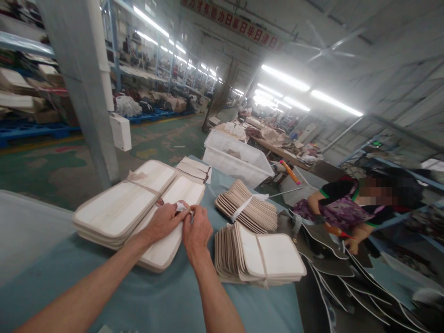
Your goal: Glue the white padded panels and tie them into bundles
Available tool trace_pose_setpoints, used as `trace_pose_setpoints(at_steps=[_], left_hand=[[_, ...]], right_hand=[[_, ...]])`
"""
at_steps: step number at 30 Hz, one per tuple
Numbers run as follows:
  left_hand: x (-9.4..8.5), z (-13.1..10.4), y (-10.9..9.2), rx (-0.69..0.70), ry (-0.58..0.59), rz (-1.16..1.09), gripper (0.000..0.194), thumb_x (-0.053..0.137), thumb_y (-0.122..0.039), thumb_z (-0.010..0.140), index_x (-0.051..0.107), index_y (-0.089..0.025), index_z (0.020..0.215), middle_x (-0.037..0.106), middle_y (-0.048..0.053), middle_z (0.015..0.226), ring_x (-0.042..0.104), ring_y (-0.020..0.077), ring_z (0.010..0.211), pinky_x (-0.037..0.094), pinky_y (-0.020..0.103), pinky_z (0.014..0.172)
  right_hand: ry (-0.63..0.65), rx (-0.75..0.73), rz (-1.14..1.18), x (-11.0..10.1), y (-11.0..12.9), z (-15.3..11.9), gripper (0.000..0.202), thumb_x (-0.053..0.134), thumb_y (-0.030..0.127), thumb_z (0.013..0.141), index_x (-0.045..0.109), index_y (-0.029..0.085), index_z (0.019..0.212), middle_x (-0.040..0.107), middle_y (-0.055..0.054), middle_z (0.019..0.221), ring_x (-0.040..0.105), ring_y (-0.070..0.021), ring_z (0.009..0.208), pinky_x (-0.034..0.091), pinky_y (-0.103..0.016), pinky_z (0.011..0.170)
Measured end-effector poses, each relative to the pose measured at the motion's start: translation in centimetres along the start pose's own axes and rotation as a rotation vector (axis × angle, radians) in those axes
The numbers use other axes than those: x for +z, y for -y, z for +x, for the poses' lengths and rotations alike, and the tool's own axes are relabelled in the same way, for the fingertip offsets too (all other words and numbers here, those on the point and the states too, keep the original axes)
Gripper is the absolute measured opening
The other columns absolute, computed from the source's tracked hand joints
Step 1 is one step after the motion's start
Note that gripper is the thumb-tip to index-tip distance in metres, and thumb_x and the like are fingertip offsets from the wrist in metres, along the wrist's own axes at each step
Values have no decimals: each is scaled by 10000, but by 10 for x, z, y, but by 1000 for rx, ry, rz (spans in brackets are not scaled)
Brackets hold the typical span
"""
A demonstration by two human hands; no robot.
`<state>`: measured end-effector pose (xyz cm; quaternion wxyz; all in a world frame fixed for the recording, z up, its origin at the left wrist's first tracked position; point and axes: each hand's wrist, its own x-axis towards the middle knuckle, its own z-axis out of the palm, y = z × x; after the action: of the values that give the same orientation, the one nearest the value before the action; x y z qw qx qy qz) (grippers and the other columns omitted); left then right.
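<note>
My left hand and my right hand meet over a stack of pale rounded panels. Both have their fingers closed on a white strip between them. Beside that stack, to the left, lies another stack of pale panels with a tan band around it. Right of my right hand are a fanned bundle of tan-edged panels tied with a band, and behind it a smaller bundle with a white strip around it.
A pale folded piece lies at the table's far edge. Beyond stands a white bin. Dark panels spread at the right, where a person works with an orange-handled tool. A grey pillar rises at the left.
</note>
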<state>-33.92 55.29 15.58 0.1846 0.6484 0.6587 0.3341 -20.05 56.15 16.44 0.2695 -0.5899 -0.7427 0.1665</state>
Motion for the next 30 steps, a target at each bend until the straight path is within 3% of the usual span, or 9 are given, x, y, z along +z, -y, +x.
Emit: trace_pose_setpoints(at_steps=[3,8,14,19,26,30], left_hand=[[1,-1,2,-4,-8,-24,368,488,-480,958,706,-206,844,696,35,658,670,214,659,399,288,629],[2,-3,2,0,-23,-70,335,503,-459,949,704,-213,845,716,30,678,689,216,684,439,290,657],[3,-2,3,36,-25,-144,327,491,-473,947,686,-224,862,718,14,683,698,224,699,474,297,683],[2,-1,4,55,-36,-213,311,495,-454,937,686,-220,863,740,11,723,706,214,736,503,293,725],[-1,-2,-2,66,-34,-280,337,499,-473,948,690,-203,883,782,23,808,734,209,806,518,288,792],[-4,-3,-4,79,-37,-292,336,526,-470,948,722,-202,894,796,16,848,727,200,815,506,285,825]], right_hand=[[2,-32,33,3,-3,0,300,470,221,980,638,235,1228,642,-86,1125,638,-234,985,444,-317,768],[17,-76,0,0,-8,2,179,496,217,982,659,220,1055,623,-76,1109,612,-232,1042,443,-318,805],[75,-75,-33,-17,-7,11,106,603,258,939,641,203,1020,653,-81,1092,629,-229,1012,434,-311,780],[177,-34,48,-23,-10,15,94,608,256,915,655,230,991,713,-15,860,666,-204,836,415,-300,712],[250,-4,314,-17,-29,13,350,576,225,844,593,185,1192,697,36,800,642,-140,694,451,-246,649],[222,-40,370,-19,-34,9,393,513,257,883,575,179,1264,673,32,795,603,-144,667,439,-258,653]])
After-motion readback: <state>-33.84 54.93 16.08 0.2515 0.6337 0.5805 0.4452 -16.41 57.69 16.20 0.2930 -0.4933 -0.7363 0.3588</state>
